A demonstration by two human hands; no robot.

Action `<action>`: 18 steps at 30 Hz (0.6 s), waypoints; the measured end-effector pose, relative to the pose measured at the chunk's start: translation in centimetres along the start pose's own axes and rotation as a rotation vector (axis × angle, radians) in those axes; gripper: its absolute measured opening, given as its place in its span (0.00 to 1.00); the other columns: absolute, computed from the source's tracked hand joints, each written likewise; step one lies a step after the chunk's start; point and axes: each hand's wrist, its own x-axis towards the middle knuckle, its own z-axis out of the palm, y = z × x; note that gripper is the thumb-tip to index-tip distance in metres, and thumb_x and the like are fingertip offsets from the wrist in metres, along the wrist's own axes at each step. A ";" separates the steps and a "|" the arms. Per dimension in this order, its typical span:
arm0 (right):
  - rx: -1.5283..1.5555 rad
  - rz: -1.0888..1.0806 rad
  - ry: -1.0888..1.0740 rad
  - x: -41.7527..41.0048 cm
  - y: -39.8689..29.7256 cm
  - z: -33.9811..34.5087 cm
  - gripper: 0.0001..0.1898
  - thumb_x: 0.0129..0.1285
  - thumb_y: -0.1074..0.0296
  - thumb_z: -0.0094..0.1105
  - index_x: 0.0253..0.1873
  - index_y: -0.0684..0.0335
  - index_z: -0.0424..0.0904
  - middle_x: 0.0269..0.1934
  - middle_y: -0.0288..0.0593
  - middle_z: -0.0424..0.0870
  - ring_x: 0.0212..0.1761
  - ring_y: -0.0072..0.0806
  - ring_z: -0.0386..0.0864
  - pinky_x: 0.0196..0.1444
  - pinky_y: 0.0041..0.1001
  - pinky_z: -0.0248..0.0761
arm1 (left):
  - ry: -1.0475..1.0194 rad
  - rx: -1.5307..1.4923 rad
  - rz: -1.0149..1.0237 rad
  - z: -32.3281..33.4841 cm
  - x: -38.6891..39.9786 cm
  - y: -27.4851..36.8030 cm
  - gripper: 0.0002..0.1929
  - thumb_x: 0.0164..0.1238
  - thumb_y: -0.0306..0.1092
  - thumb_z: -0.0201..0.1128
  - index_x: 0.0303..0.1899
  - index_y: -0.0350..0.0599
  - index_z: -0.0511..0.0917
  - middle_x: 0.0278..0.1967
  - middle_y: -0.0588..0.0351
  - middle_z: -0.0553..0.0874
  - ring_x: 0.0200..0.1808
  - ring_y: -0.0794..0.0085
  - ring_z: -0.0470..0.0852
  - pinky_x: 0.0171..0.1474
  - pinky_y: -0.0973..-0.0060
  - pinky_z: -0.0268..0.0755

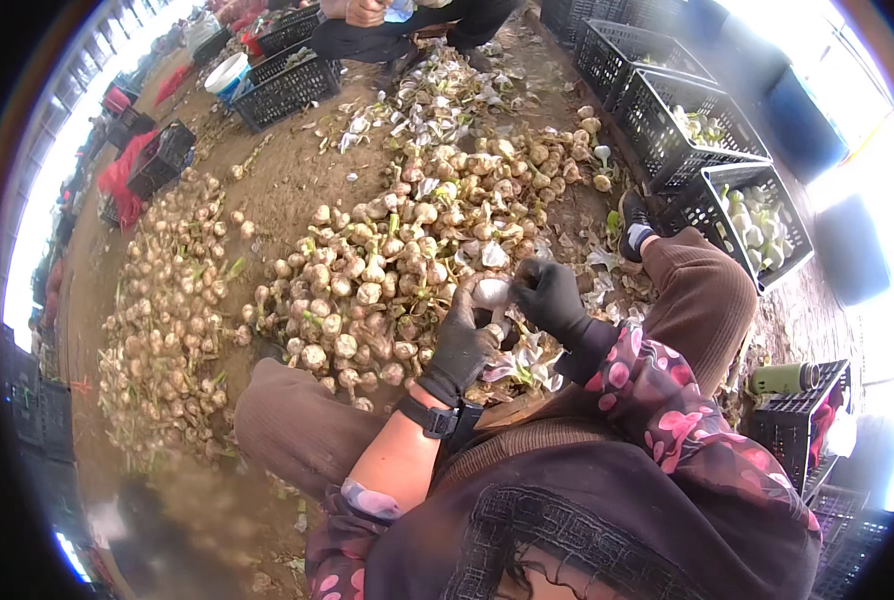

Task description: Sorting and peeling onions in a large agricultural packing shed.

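My left hand (pixel 458 341), in a dark glove, holds a white garlic bulb (pixel 492 291) just above my lap. Against the right side of that bulb, my gloved right hand (pixel 553 300) has its fingers curled; whether they pinch any skin is hidden. Stripped garlic skins (pixel 526 367) lie below my hands. In front and to the left spreads a heap of unpeeled garlic bulbs (pixel 372 270) with short stems, brownish and soil-stained.
Black plastic crates (pixel 717 142) line the right side; the nearest holds white garlic bulbs (pixel 758 225). A second garlic pile (pixel 169 315) lies at left. Ahead, another person (pixel 409 34) squats behind scattered skins. A green cylindrical container (pixel 784 378) rests on a crate near my right.
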 end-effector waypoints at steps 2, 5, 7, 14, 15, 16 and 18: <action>0.292 0.231 -0.062 0.3 1.3 0.1 0.06 0.56 0.70 0.61 0.29 0.66 0.79 0.17 0.40 0.77 0.19 0.20 0.72 0.24 0.27 0.68 | -0.101 -0.166 -0.048 -0.1 -0.1 0.3 0.30 0.61 0.24 0.58 0.65 0.39 0.59 0.50 0.54 0.77 0.45 0.75 0.79 0.43 0.77 0.78; 0.695 0.471 -0.056 0.4 3.1 0.2 0.07 0.57 0.70 0.62 0.28 0.66 0.78 0.18 0.37 0.77 0.20 0.17 0.72 0.24 0.24 0.68 | -0.113 -0.309 -0.110 -0.1 0.0 0.6 0.30 0.58 0.23 0.57 0.64 0.40 0.60 0.50 0.52 0.77 0.43 0.73 0.80 0.37 0.77 0.79; 0.706 0.439 -0.038 0.3 3.8 0.6 0.08 0.56 0.68 0.64 0.29 0.65 0.79 0.19 0.42 0.78 0.21 0.20 0.73 0.26 0.26 0.69 | -0.132 -0.409 -0.078 0.2 -0.2 0.7 0.30 0.56 0.22 0.54 0.64 0.40 0.61 0.52 0.51 0.76 0.45 0.71 0.80 0.43 0.76 0.79; -0.171 0.058 0.116 1.3 6.0 2.1 0.15 0.54 0.57 0.67 0.36 0.64 0.82 0.33 0.58 0.83 0.36 0.51 0.83 0.39 0.40 0.74 | -0.341 -1.117 -0.232 0.6 -0.7 -0.2 0.30 0.55 0.22 0.48 0.65 0.41 0.65 0.50 0.51 0.79 0.42 0.65 0.83 0.45 0.69 0.79; -0.217 0.058 0.149 1.6 6.3 2.0 0.16 0.55 0.56 0.65 0.38 0.65 0.83 0.32 0.60 0.82 0.38 0.54 0.82 0.41 0.42 0.74 | -0.321 -1.120 -0.245 0.5 -0.6 -0.5 0.30 0.55 0.22 0.48 0.65 0.41 0.65 0.50 0.51 0.79 0.42 0.65 0.83 0.45 0.69 0.79; -0.265 0.206 0.016 1.9 6.5 1.5 0.15 0.56 0.58 0.66 0.36 0.67 0.82 0.30 0.57 0.82 0.35 0.48 0.82 0.40 0.39 0.73 | -0.288 -1.119 -0.204 0.3 -0.4 -0.8 0.29 0.57 0.24 0.49 0.64 0.40 0.65 0.48 0.51 0.80 0.41 0.64 0.83 0.45 0.68 0.79; -0.328 0.384 -0.190 2.0 6.2 0.7 0.15 0.57 0.60 0.66 0.34 0.69 0.81 0.28 0.55 0.83 0.33 0.43 0.83 0.38 0.36 0.73 | -0.192 -1.133 -0.193 0.1 -0.2 -1.5 0.27 0.59 0.27 0.50 0.63 0.40 0.65 0.43 0.52 0.82 0.40 0.63 0.84 0.47 0.66 0.79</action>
